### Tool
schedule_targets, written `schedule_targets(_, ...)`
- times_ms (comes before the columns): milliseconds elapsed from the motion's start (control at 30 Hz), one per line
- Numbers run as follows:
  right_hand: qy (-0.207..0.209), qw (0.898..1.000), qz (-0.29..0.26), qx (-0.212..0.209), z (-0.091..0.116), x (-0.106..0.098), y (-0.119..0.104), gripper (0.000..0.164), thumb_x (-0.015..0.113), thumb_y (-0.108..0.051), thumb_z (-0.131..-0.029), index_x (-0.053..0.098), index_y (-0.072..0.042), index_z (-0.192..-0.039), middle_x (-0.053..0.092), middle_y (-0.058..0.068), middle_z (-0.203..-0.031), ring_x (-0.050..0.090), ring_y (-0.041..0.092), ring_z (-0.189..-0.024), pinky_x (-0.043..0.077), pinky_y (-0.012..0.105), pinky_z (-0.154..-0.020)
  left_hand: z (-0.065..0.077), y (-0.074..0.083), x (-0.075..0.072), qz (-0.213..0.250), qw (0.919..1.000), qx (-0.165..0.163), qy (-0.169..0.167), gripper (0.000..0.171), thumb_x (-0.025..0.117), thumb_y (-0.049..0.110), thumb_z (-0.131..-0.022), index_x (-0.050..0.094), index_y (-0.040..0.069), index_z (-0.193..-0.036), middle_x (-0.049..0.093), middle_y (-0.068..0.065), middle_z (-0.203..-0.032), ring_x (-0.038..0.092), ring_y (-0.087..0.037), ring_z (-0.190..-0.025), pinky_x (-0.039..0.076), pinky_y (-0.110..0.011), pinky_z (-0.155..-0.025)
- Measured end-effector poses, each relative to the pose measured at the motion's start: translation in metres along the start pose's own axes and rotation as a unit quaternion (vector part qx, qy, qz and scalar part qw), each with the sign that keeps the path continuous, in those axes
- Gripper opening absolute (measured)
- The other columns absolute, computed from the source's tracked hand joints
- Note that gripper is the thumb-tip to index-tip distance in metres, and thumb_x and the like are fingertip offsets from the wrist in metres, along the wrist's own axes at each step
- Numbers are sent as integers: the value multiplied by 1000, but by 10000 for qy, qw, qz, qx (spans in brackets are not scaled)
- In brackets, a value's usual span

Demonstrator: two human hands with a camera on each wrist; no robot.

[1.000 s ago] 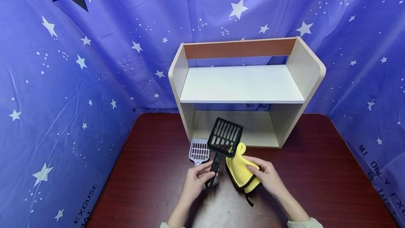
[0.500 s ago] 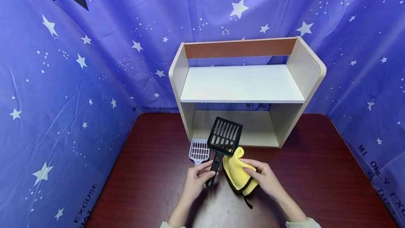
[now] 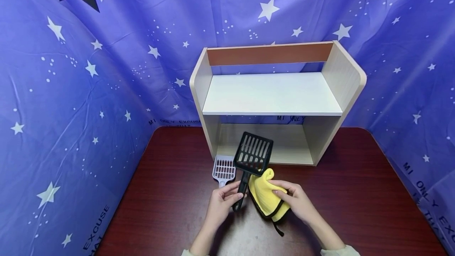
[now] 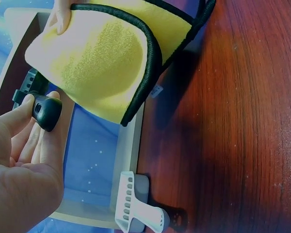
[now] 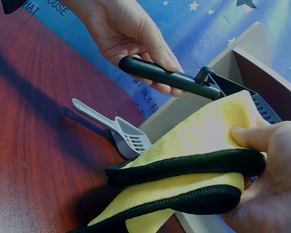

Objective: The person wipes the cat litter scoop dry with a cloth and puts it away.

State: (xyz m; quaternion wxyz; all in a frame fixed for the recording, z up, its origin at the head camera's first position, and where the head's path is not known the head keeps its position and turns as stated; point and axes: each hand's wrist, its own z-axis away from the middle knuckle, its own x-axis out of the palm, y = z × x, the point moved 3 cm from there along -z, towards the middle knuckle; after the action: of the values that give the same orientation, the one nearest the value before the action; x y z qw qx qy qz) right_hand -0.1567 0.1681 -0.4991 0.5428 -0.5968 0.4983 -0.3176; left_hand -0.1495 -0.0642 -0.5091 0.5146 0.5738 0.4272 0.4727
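A black slotted litter scoop (image 3: 253, 153) is raised above the table, its head tilted up in front of the shelf. My left hand (image 3: 221, 204) pinches its handle (image 5: 160, 75) between thumb and fingers. My right hand (image 3: 300, 202) holds a folded yellow cloth with black edging (image 3: 266, 194) just right of that handle. In the head view the cloth's top lies at the lower edge of the scoop's head; whether they touch I cannot tell. A light grey litter scoop (image 3: 224, 169) rests on the table left of the black one, its handle partly hidden by my left hand.
A two-level wooden shelf (image 3: 273, 94) stands at the back of the dark red table (image 3: 170, 192). Behind and beside it hangs a blue curtain with stars (image 3: 117, 70). The grey scoop sits by the shelf's front left corner.
My right hand has moved slightly left and down with the cloth, bringing it closer to the black scoop's handle. My left hand and the scoop have hardly moved.
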Motion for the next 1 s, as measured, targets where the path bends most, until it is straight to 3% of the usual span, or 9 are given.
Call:
schedule_targets(200,-41,9999,-109,127,1,0,3,31,58,-6,-92,59,6,-120,65,-12,-114,59,0,-102,52,20,-78,0,-1,-2,24,10000,-47,60,41,66,1,-84,55,-10,-123,63,-32,-106,68,-32,-90,55,-23,-77)
schedule_targets(433,251,9981,-337,447,9,-14,8,33,55,-7,-94,56,9,-122,67,-12,-110,63,3,-92,54,22,-73,1,2,-9,-93,9999,-36,73,41,66,2,-85,55,-9,-123,64,-31,-106,70,-18,-86,55,-22,-76)
schedule_targets(533,517,9966,-399,511,9,-21,8,33,55,-6,-93,54,11,-122,67,-13,-107,63,4,-89,54,22,-72,2,4,-10,-132,9999,-28,-17,42,65,2,-85,55,-10,-124,64,-32,-106,70,-21,-87,55,-21,-77)
schedule_targets(767,1426,9855,-561,723,4,-34,-3,37,57,-9,-93,53,7,-126,67,-16,-107,64,4,-85,55,22,-68,4,2,-6,-139,9997,-83,-170,40,66,2,-85,56,-8,-123,64,-31,-106,63,-46,-94,55,-22,-75)
schedule_targets(1000,1845,9784,-701,608,0,-38,-11,37,57,-7,-93,53,8,-126,67,-15,-107,63,2,-86,54,19,-69,6,1,-2,-200,9991,-122,-342,40,66,2,-85,56,-9,-123,64,-32,-106,66,-37,-92,54,-20,-74)
